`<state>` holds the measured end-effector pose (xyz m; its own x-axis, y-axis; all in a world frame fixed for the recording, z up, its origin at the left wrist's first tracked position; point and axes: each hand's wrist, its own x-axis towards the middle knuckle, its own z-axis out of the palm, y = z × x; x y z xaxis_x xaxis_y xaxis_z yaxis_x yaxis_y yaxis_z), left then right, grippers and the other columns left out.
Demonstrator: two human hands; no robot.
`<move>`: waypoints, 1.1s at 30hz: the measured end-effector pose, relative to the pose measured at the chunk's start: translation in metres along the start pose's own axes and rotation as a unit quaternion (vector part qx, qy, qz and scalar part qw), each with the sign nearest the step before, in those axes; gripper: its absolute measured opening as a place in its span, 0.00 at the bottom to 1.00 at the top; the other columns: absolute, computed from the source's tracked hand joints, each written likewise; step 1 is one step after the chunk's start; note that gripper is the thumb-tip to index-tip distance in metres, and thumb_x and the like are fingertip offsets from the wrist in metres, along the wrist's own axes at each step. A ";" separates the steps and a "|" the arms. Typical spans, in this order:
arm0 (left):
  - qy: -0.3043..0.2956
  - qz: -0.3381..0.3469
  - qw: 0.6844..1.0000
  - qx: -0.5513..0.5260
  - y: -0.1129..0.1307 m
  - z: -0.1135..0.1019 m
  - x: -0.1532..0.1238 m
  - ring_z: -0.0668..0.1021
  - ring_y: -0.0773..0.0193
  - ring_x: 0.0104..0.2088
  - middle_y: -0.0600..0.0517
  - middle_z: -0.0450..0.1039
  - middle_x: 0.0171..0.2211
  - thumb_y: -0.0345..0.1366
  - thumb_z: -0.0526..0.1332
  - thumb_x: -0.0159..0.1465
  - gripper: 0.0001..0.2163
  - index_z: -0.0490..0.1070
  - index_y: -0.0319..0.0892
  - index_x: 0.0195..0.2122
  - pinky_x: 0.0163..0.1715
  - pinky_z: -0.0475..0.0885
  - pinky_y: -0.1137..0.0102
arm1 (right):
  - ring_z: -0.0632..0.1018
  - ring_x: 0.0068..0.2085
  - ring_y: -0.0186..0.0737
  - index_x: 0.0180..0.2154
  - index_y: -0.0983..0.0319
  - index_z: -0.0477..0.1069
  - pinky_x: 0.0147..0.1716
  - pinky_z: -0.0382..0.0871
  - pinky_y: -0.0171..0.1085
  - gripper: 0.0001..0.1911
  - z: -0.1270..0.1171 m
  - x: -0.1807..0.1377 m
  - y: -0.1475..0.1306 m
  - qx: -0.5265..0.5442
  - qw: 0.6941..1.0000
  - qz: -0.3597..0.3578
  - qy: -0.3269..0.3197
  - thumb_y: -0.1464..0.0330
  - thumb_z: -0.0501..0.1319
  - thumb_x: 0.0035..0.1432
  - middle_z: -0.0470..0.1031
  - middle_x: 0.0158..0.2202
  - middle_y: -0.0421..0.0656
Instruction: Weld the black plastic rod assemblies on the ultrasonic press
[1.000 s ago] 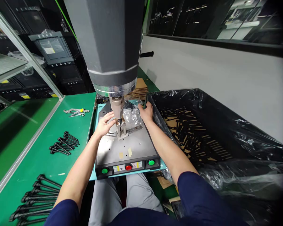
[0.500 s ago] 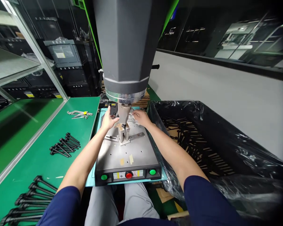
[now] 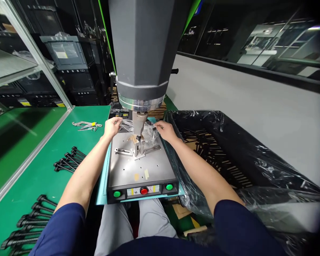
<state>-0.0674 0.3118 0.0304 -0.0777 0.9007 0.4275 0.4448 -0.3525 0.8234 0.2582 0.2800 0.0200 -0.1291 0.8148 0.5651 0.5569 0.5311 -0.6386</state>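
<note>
A clear plastic bag or sheet (image 3: 150, 136) stretches behind the metal tip (image 3: 139, 122) of the press, over the back of the steel base plate (image 3: 129, 174). My left hand (image 3: 112, 128) pinches its left side, left of the tip. On the other side, my right hand (image 3: 165, 131) grips it with thumb and forefinger. Between my forearms stands a small metal fixture (image 3: 136, 149), bolted to the plate by slotted arms, directly under the tip. Part of the plastic is hidden behind the tip.
The grey press head (image 3: 138, 46) hangs overhead. Green buttons (image 3: 117, 194) and a red button (image 3: 144, 191) line the base's front. Black threaded parts (image 3: 33, 222) and wrenches (image 3: 86, 125) lie on the green table (image 3: 96, 115) at left. A plastic-lined bin (image 3: 256, 149) holding black parts stands right.
My hands have moved apart, the left leftward and the right slightly rightward. The clear plastic is now spread between them behind the tip. The view has shifted slightly.
</note>
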 end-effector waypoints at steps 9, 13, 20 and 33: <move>0.020 0.020 0.998 0.050 0.020 -0.026 -0.052 0.81 0.55 0.42 0.46 0.82 0.40 0.39 0.60 0.61 0.11 0.80 0.42 0.40 0.47 0.74 0.62 | 0.79 0.42 0.45 0.33 0.58 0.75 0.46 0.72 0.44 0.11 0.005 -0.022 -0.046 0.036 0.993 -0.109 -0.012 0.72 0.53 0.58 0.80 0.38 0.44; 0.022 0.045 0.998 0.035 0.017 -0.027 -0.074 0.80 0.56 0.47 0.46 0.81 0.45 0.37 0.61 0.61 0.11 0.80 0.42 0.41 0.52 0.72 0.61 | 0.77 0.43 0.46 0.29 0.57 0.74 0.47 0.71 0.46 0.13 0.002 -0.035 -0.050 -0.002 0.991 -0.134 -0.027 0.76 0.53 0.57 0.79 0.36 0.44; 0.010 0.049 0.999 0.012 0.005 -0.026 -0.108 0.76 0.55 0.56 0.46 0.79 0.48 0.35 0.62 0.60 0.07 0.80 0.44 0.37 0.61 0.65 0.56 | 0.74 0.46 0.47 0.26 0.56 0.74 0.47 0.72 0.49 0.16 0.007 -0.068 -0.044 -0.027 0.987 -0.154 0.019 0.78 0.53 0.56 0.78 0.39 0.45; 0.117 -0.296 0.899 -0.301 0.046 0.011 -0.151 0.81 0.61 0.38 0.44 0.76 0.42 0.54 0.56 0.64 0.25 0.63 0.44 0.57 0.37 0.78 0.65 | 0.71 0.54 0.48 0.34 0.54 0.79 0.53 0.69 0.50 0.16 0.027 -0.101 -0.074 -0.059 0.979 -0.196 -0.025 0.74 0.54 0.62 0.77 0.46 0.44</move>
<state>-0.0253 0.1626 -0.0001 -0.3583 0.9226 -0.1432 -0.2944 0.0339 0.9551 0.2077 0.1652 -0.0039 -0.3893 0.5654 0.7272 0.5465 0.7773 -0.3118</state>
